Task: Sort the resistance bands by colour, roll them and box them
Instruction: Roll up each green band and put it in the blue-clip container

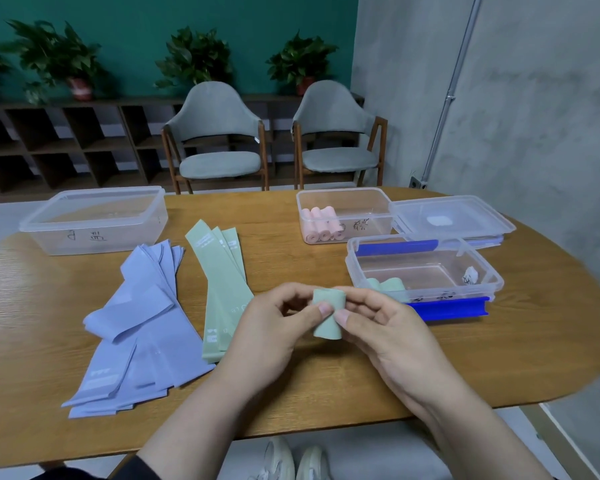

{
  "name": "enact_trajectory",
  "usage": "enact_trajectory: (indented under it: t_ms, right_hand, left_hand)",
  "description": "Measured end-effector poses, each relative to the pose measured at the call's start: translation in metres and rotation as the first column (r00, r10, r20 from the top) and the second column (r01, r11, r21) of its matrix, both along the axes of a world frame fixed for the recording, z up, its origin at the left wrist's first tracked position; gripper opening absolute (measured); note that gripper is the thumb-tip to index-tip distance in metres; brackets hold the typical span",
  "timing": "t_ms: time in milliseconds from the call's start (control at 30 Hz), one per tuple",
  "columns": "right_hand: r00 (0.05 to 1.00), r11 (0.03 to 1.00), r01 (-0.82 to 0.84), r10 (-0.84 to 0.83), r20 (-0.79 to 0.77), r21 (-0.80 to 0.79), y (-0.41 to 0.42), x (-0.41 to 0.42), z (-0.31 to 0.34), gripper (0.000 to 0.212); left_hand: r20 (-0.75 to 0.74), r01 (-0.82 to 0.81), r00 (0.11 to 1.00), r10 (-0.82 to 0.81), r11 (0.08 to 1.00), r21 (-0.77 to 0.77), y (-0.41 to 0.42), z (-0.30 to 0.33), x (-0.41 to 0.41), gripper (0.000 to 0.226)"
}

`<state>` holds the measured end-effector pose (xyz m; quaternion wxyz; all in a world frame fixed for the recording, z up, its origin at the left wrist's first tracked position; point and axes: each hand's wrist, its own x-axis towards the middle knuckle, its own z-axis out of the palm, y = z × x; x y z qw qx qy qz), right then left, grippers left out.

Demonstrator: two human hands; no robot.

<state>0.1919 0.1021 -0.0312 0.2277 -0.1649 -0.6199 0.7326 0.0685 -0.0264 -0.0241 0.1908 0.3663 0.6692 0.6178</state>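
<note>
Above the table (pixel 361 382), both hands' fingers (pixel 321 310) pinch a green roll (pixel 328 315), partly hiding it.

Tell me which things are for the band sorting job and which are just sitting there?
For the job:
- green roll in both hands
- flat green bands
- purple bands
- pink rolls
- three clear boxes

Just sitting there:
- chairs
- potted plants
- shelf

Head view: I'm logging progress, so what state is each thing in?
Green roll: rolled, pinched by left hand and right hand.
Green bands: flat, unrolled.
Purple bands: flat, unrolled.
Pink box: open, holds pink rolls.
Blue-clip box: open.
Left box: lid on.
</note>
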Motion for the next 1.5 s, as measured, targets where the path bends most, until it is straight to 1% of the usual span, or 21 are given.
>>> enact_trajectory:
  t_ms: [67, 167, 233, 267, 333, 367, 433, 500, 567, 633, 700, 767, 867, 967, 1033, 1200, 1333, 1433, 1500]
  right_hand:
    - [1.000, 1.000, 0.017, -0.018, -0.008, -0.022, 0.005, 0.003, 0.010, 0.045]
    - [0.999, 0.999, 0.032, -0.032, -0.002, -0.025, 0.017, 0.011, 0.032, 0.039]
    - [0.997, 0.997, 0.064, -0.067, 0.050, 0.051, 0.028, 0.018, 0.047, 0.030]
    - [0.992, 0.991, 0.084, -0.092, 0.083, 0.105, 0.034, 0.021, 0.056, 0.024]
    - [0.971, 0.957, 0.131, -0.176, 0.159, 0.259, 0.053, 0.023, 0.072, 0.017]
    - [0.953, 0.926, 0.150, -0.229, 0.200, 0.347, 0.065, 0.023, 0.079, 0.014]
    - [0.898, 0.848, 0.160, -0.338, 0.283, 0.505, 0.091, 0.020, 0.087, 0.010]
    - [0.817, 0.761, 0.114, -0.437, 0.375, 0.639, 0.116, 0.013, 0.085, 0.008]
    - [0.702, 0.669, -0.024, -0.517, 0.489, 0.742, 0.132, 0.002, 0.079, 0.010]
    - [0.577, 0.588, -0.193, -0.579, 0.576, 0.785, 0.140, -0.009, 0.074, 0.016]
    - [0.466, 0.542, -0.338, -0.613, 0.638, 0.769, 0.142, -0.020, 0.070, 0.023]
    - [0.371, 0.538, -0.430, -0.627, 0.685, 0.725, 0.144, -0.029, 0.067, 0.026]
    - [0.282, 0.531, -0.504, -0.644, 0.711, 0.681, 0.144, -0.037, 0.063, 0.021]
    - [0.211, 0.493, -0.578, -0.679, 0.703, 0.650, 0.142, -0.041, 0.062, 0.024]
    - [0.192, 0.487, -0.604, -0.679, 0.708, 0.631, 0.142, -0.043, 0.060, 0.025]
    - [0.173, 0.529, -0.610, -0.638, 0.750, 0.590, 0.143, -0.043, 0.061, 0.032]
    - [0.195, 0.583, -0.586, -0.573, 0.796, 0.563, 0.147, -0.040, 0.063, 0.044]
    - [0.239, 0.620, -0.548, -0.528, 0.815, 0.562, 0.151, -0.036, 0.064, 0.038]
    - [0.270, 0.623, -0.529, -0.520, 0.810, 0.576, 0.153, -0.032, 0.065, 0.034]
  left_hand:
    - [0.051, 0.032, 0.998, -0.036, 0.996, 0.077, 0.010, 0.005, 0.004, 0.006]
    - [0.063, 0.081, 0.994, -0.091, 0.986, 0.144, 0.032, 0.008, 0.007, 0.008]
    - [0.018, 0.109, 0.993, -0.114, 0.978, 0.177, 0.048, 0.008, 0.009, 0.013]
    - [-0.024, 0.098, 0.995, -0.095, 0.977, 0.189, 0.057, 0.006, 0.010, 0.019]
    - [-0.151, 0.009, 0.988, 0.020, 0.982, 0.188, 0.074, -0.005, 0.010, 0.037]
    - [-0.227, -0.038, 0.971, 0.076, 0.984, 0.172, 0.081, -0.014, 0.009, 0.045]
    - [-0.379, -0.085, 0.918, 0.116, 0.991, 0.100, 0.092, -0.032, 0.005, 0.053]
    - [-0.470, -0.089, 0.879, 0.080, 0.996, 0.004, 0.098, -0.044, 0.002, 0.056]
    - [-0.510, -0.084, 0.859, 0.046, 0.995, -0.050, 0.099, -0.049, -0.001, 0.058]
    - [-0.535, -0.080, 0.844, 0.030, 0.994, -0.070, 0.100, -0.050, -0.002, 0.059]
    - [-0.538, -0.076, 0.843, 0.021, 0.994, -0.080, 0.100, -0.049, -0.004, 0.060]
    - [-0.534, -0.071, 0.845, 0.015, 0.994, -0.084, 0.100, -0.050, -0.006, 0.059]
    - [-0.563, -0.081, 0.826, 0.023, 0.994, -0.079, 0.101, -0.051, -0.005, 0.057]
    - [-0.616, -0.114, 0.787, 0.034, 0.989, -0.092, 0.101, -0.048, -0.001, 0.060]
    - [-0.629, -0.116, 0.777, 0.033, 0.989, -0.092, 0.101, -0.047, 0.001, 0.060]
    - [-0.638, -0.120, 0.770, 0.021, 0.986, -0.113, 0.100, -0.045, 0.000, 0.061]
    - [-0.635, -0.121, 0.772, 0.023, 0.986, -0.111, 0.100, -0.044, 0.001, 0.061]
    - [-0.637, -0.123, 0.770, 0.023, 0.986, -0.114, 0.099, -0.044, 0.000, 0.062]
    - [-0.637, -0.126, 0.770, 0.029, 0.986, -0.107, 0.099, -0.044, 0.001, 0.061]
